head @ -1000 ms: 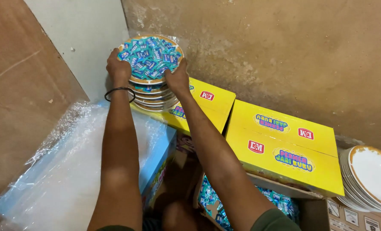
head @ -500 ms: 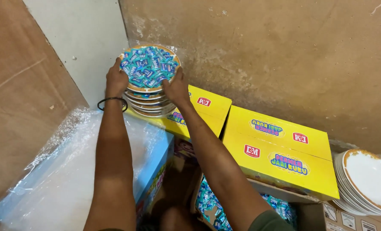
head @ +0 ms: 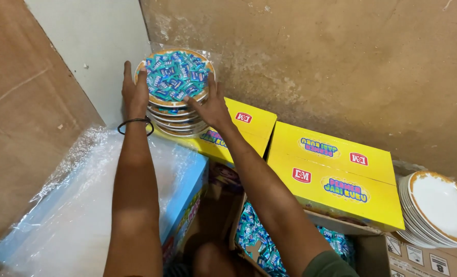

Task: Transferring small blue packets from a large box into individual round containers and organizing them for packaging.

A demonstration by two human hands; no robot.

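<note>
Rough wall (head: 341, 66), yellow boxes (head: 336, 169), white plates (head: 439, 208), candy-filled plates (head: 176, 84)

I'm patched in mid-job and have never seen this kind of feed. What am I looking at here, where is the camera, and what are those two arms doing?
There is no machine: these are a person's own bare arms, seen from a camera worn on their head and looking down. The left hand, with a dark band on its wrist, and the right hand press on opposite sides of a stack of plates. The top plate is heaped with small blue wrapped sweets. The stack stands on a yellow carton against the rough wall. Beside it lies a second yellow carton. At the far right is a stack of empty white plates with a gold rim, on a brown box. Lower left is a blue box under clear plastic wrap. Between the arms, an open box of more blue sweets shows.
</note>
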